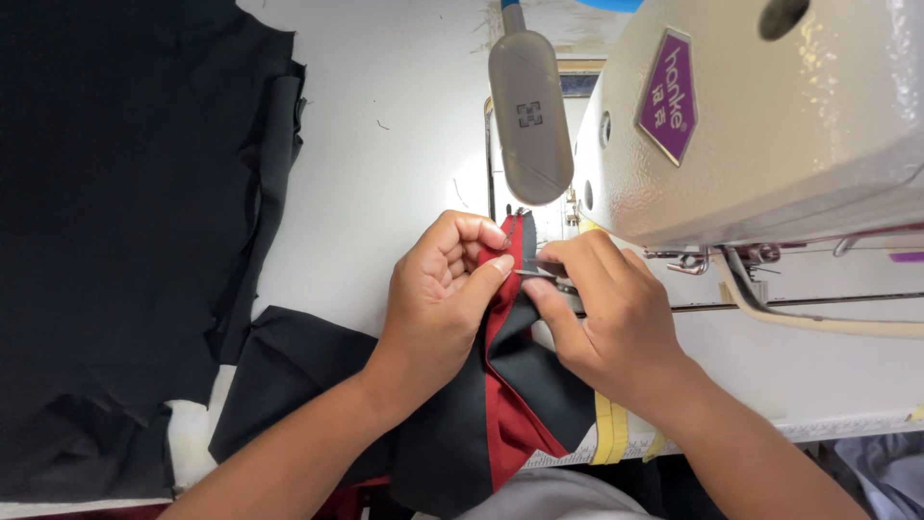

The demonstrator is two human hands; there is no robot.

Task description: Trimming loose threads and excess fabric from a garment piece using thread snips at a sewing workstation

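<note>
Left hand: the left hand (438, 289) is curled, its grip closed on the red fabric strip (500, 327), thumb pressing the strip's upper end against the forefinger.
Right hand: the right hand (602, 308) has its grip closed on a small metal tool (544, 273), pinched between thumb and fingers, the tip pointing at the strip just beside the left thumb.
Garment piece: the black fabric piece (452, 424) with the red strip sewn along it lies on the table (385, 154) in front of the sewing machine, and hangs over the near edge toward the person.
Sewing machine: the cream sewing machine (770, 125) stands on the right, its head above and just behind the right hand.
Lamp: a grey oblong lamp (529, 116) hangs just above both hands.
Fabric pile: a stack of black cut cloth (125, 212) lies on the left of the table, well apart from the hands.
Tape: a yellow measuring tape (611, 429) lies under the right wrist at the table edge.
</note>
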